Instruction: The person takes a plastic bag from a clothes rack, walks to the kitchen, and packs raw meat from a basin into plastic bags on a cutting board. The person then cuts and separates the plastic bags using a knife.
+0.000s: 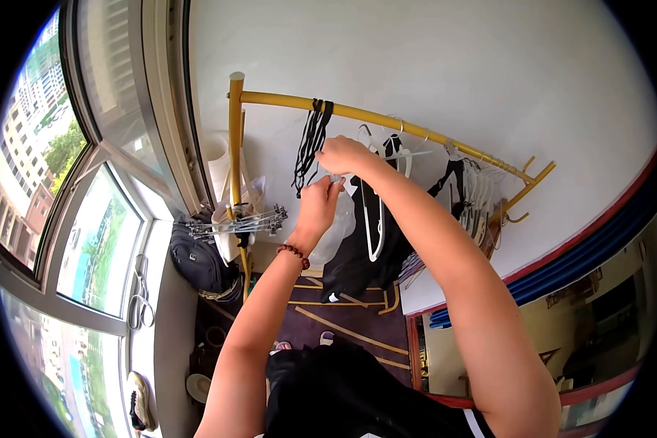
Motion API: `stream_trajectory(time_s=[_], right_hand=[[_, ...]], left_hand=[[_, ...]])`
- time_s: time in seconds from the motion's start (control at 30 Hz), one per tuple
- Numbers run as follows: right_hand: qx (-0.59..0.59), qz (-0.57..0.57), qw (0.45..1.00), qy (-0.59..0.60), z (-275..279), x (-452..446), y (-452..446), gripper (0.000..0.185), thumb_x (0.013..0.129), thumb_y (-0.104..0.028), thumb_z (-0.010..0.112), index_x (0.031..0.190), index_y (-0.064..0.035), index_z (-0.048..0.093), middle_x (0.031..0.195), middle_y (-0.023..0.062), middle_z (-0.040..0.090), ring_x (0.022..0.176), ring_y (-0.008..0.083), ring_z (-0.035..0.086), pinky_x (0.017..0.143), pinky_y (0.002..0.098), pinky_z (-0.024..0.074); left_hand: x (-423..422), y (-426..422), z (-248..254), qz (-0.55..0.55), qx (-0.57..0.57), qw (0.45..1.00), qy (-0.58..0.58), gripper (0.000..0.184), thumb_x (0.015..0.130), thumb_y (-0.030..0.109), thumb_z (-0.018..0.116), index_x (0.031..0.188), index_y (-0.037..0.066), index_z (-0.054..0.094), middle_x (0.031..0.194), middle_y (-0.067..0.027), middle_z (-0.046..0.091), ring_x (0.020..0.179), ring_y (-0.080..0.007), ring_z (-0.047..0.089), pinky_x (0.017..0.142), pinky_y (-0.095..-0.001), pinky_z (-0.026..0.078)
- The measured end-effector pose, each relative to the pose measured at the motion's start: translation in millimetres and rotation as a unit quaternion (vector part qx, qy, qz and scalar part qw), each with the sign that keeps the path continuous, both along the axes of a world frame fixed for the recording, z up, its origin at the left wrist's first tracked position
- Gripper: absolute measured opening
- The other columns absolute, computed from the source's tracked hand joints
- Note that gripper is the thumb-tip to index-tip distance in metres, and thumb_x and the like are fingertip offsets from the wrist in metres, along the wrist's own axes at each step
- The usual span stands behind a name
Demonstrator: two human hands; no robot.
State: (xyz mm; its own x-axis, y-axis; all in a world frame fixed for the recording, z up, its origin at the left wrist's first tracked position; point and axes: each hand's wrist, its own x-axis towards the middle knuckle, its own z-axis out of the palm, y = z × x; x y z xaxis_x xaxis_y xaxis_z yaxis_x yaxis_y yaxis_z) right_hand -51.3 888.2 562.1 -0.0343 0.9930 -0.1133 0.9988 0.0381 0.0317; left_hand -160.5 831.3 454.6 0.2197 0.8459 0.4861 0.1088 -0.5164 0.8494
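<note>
My left hand (319, 202), with a beaded bracelet at the wrist, is closed in a pinch on a small clear piece at the top of a translucent whitish sheet-like thing (336, 237). Just above it, my right hand (345, 155) has its fingers curled together; what they hold is hidden. A thin pale bar (410, 155) sticks out to the right behind my right wrist. Black straps (314, 142) hang from the yellow rail (376, 117) beside my hands. Behind them hang a white hanger (374, 233) and a black garment (358, 266).
Several white hangers (478, 193) hang farther right on the rail. A clip hanger (244, 223) juts out at the left post (235, 139), above a dark backpack (197, 255). Windows (98, 241) line the left side; a shoe (140, 401) rests on the sill. A mirror-like panel (518, 343) stands lower right.
</note>
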Motion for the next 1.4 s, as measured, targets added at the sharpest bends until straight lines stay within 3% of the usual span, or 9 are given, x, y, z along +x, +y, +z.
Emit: stream_trajectory(time_s=[0.23, 0.5, 0.73, 0.8, 0.87, 1.03, 1.1, 1.23, 1.4], right_hand=[[0.08, -0.013, 0.997, 0.004, 9.9, -15.8, -23.2, 0.044, 0.101, -0.032, 0.047, 0.096, -0.0009, 0.077, 0.1, 0.0234, 0.074, 0.096, 0.0434, 0.072, 0.085, 0.0515, 0.0589], [0.226, 0.008, 0.973, 0.047, 0.8, -4.0, -21.1, 0.052, 0.102, -0.035, 0.048, 0.077, 0.001, 0.074, 0.079, 0.0251, 0.072, 0.078, 0.0446, 0.072, 0.077, 0.0529, 0.0587], [0.194, 0.066, 0.978, -0.044, -4.5, 18.2, -34.3, 0.059, 0.103, -0.043, 0.05, 0.065, -0.0026, 0.07, 0.064, 0.0185, 0.068, 0.061, 0.0395, 0.069, 0.06, 0.0503, 0.0542], [0.144, 0.032, 0.988, -0.044, 1.0, 16.7, -48.8, 0.055, 0.102, -0.044, 0.053, 0.072, -0.0023, 0.072, 0.07, 0.0176, 0.069, 0.072, 0.0371, 0.07, 0.07, 0.0486, 0.0545], [0.338, 0.137, 0.929, -0.067, -5.7, 27.1, -62.4, 0.045, 0.101, -0.041, 0.056, 0.085, -0.0029, 0.074, 0.085, 0.0171, 0.072, 0.088, 0.0336, 0.07, 0.086, 0.0472, 0.0514], [0.253, 0.207, 0.883, 0.338, 21.4, 30.6, -193.9, 0.014, 0.09, -0.008, 0.071, 0.101, 0.0011, 0.071, 0.105, 0.0152, 0.073, 0.095, 0.0292, 0.071, 0.086, 0.0396, 0.0549], [0.174, 0.183, 0.865, 0.434, 13.5, 52.6, -246.2, 0.027, 0.088, -0.006, 0.075, 0.113, 0.0028, 0.072, 0.111, 0.016, 0.073, 0.101, 0.03, 0.072, 0.089, 0.0369, 0.0559], [0.043, 0.051, 0.772, 0.632, -36.7, 132.9, -333.4, 0.066, 0.088, -0.011, 0.078, 0.148, -0.0043, 0.053, 0.142, 0.0105, 0.062, 0.126, 0.0247, 0.062, 0.109, 0.0403, 0.0473], [0.008, -0.031, 0.639, 0.769, -74.6, 219.6, -483.0, 0.085, 0.085, -0.014, 0.084, 0.156, -0.0019, 0.039, 0.14, 0.0124, 0.062, 0.124, 0.0218, 0.062, 0.113, 0.0398, 0.0425]], left_hand=[[-5.2, -0.2, -15.6, -0.019, 0.024, 0.999, 0.014, 0.034, 0.104, 0.022, 0.061, 0.082, -0.002, 0.071, 0.063, -0.0226, 0.06, 0.053, -0.0355, 0.057, 0.055, -0.0419, 0.047], [-7.8, -4.4, -50.1, -0.037, 0.04, 0.998, 0.035, 0.038, 0.105, 0.025, 0.059, 0.081, -0.002, 0.071, 0.065, -0.0244, 0.059, 0.056, -0.0362, 0.059, 0.059, -0.0417, 0.049], [-67.8, -47.4, -37.5, -0.159, -0.244, 0.953, -0.084, 0.05, 0.112, 0.036, 0.046, 0.085, 0.002, 0.07, 0.062, 0.0037, 0.048, 0.054, -0.0084, 0.041, 0.052, -0.0277, 0.034], [-87.2, -68.8, -14.5, -0.234, -0.26, 0.931, -0.101, 0.048, 0.113, 0.038, 0.043, 0.094, 0.003, 0.07, 0.067, 0.0069, 0.043, 0.058, -0.0043, 0.035, 0.054, -0.0245, 0.029], [-100.9, -84.7, 6.5, -0.25, -0.255, 0.925, -0.134, 0.05, 0.114, 0.038, 0.041, 0.093, 0.001, 0.07, 0.068, 0.0046, 0.046, 0.061, -0.0048, 0.037, 0.056, -0.0241, 0.03], [-110.0, -117.0, 31.2, -0.276, -0.288, 0.866, -0.301, 0.057, 0.114, 0.043, 0.035, 0.088, 0.001, 0.063, 0.065, 0.0007, 0.046, 0.06, -0.0084, 0.039, 0.057, -0.0244, 0.032], [-96.2, -131.0, 30.8, -0.291, -0.3, 0.853, -0.312, 0.058, 0.114, 0.045, 0.034, 0.086, 0.002, 0.062, 0.064, 0.0007, 0.044, 0.059, -0.0085, 0.039, 0.055, -0.0245, 0.033], [-31.3, -171.9, 35.5, -0.375, -0.446, 0.696, -0.42, 0.055, 0.113, 0.048, 0.034, 0.087, 0.006, 0.059, 0.065, 0.0012, 0.041, 0.057, -0.0094, 0.039, 0.052, -0.0243, 0.037], [113.2, -246.3, 20.9, -0.466, -0.525, 0.619, -0.352, 0.053, 0.113, 0.049, 0.034, 0.09, 0.007, 0.057, 0.07, 0.0012, 0.042, 0.058, -0.0091, 0.04, 0.053, -0.0256, 0.042]])
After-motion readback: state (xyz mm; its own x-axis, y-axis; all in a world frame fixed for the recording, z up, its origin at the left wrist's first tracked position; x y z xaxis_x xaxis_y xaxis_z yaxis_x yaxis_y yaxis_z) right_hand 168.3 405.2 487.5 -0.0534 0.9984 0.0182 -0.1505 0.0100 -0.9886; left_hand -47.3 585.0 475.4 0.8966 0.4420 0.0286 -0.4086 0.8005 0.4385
